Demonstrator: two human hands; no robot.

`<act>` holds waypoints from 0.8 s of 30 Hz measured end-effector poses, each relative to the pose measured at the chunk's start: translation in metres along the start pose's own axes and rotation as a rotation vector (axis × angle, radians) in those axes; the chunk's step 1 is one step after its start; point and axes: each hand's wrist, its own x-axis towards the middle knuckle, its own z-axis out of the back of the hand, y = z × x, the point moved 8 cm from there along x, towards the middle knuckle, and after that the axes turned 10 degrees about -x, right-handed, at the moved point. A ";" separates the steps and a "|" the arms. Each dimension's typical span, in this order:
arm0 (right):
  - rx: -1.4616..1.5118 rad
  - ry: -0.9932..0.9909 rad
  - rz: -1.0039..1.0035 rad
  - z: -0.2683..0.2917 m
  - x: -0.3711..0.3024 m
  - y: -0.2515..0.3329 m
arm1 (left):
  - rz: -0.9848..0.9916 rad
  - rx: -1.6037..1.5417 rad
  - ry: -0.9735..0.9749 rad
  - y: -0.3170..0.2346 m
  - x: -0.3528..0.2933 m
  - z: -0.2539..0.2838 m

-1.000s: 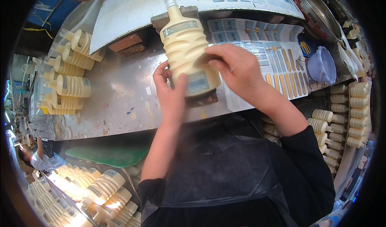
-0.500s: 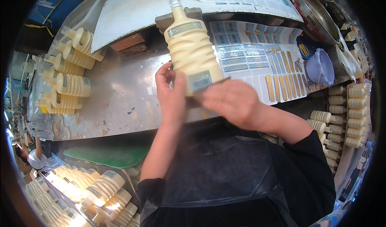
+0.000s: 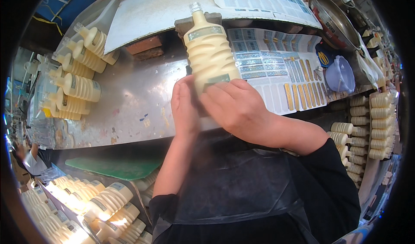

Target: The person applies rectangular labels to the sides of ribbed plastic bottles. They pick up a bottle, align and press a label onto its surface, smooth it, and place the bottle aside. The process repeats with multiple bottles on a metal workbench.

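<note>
A cream bottle point(image 3: 211, 51) with wavy ridges and a clear threaded neck lies neck-away on the metal bench, its upper end on a grey block point(image 3: 183, 25). Shiny grey-blue labels cross its shoulder and lower front. My left hand point(image 3: 185, 108) is closed against the bottle's lower left edge, steadying it. Over the bottle's lower label point(image 3: 219, 79) lies my right hand point(image 3: 237, 101), fingers curled down and pressed together, covering most of that label. What those fingers hold, if anything, is hidden beneath them.
Label sheets point(image 3: 270, 77) with gold and blue strips lie right of the bottle, beside a lilac basket point(image 3: 340, 74) and a large pan point(image 3: 335, 19). Similar bottles point(image 3: 80, 86) crowd the bench's left end. More bottles fill crates point(image 3: 108, 200) lower left and racks point(image 3: 380, 125) at right.
My right hand has moved left across the bottle's lower label, hiding it and the thin dark edge seen under the fingers before. My left hand stays at the bottle's side.
</note>
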 end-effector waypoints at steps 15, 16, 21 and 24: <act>0.317 0.036 -0.562 -0.027 -0.013 -0.049 | -0.029 0.192 -0.023 -0.005 0.006 -0.004; 0.292 0.009 -0.616 -0.024 -0.022 -0.058 | -0.036 0.201 -0.016 -0.005 0.007 -0.003; 0.310 -0.084 -0.745 -0.019 -0.051 -0.089 | -0.318 0.610 -0.014 -0.011 0.010 -0.022; 0.312 -0.123 -0.700 -0.021 -0.050 -0.092 | -0.429 0.792 0.031 -0.014 0.011 -0.033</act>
